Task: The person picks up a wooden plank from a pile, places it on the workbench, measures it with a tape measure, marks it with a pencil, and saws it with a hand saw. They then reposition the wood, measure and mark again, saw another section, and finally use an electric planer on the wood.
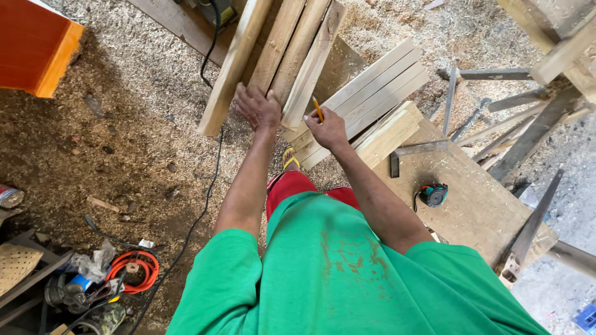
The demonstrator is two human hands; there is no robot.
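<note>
- floor (pixel 124 111) of packed dirt, thick with sawdust and wood shavings, paler at the top
- orange box (pixel 34 46) in the top left corner
- black cable (pixel 205 205) snaking across the floor
- coiled orange hose (pixel 133 270) among clutter at lower left
- plywood bench (pixel 472 205) on the right, a small green tape measure (pixel 433 195) on it
- grey scrap slats (pixel 496 124) strewn past the bench
- even daylight, soft shadows

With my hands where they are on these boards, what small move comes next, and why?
Probably bring the pencil tip down onto the board end. The left hand already braces the boards flat, and the right hand holds the pencil poised just beside that end.
</note>
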